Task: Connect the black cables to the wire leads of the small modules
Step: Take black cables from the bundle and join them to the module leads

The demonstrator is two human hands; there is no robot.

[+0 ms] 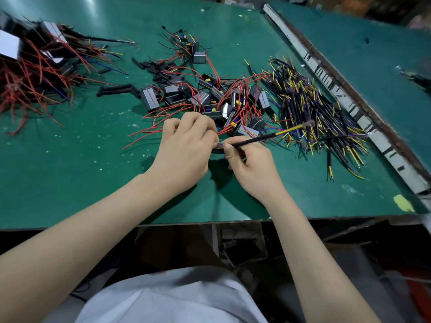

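Note:
My right hand (253, 167) pinches a black cable (254, 140) near its left end; its far end carries a yellow wire with a ring terminal. A short blue lead shows at the cable's left tip, between my two hands. My left hand (186, 145) has its fingers curled round red wire leads (225, 131) that run from the heap of small black modules (210, 99), and meets the cable tip with its fingertips. A module under my left hand is mostly hidden.
A pile of black cables (314, 106) with yellow and blue ends lies to the right. Finished units with red wires (35, 66) are heaped at far left. Black sleeve pieces (119, 89) lie mid-table. A metal rail (345, 96) borders the green mat (93, 183) on the right.

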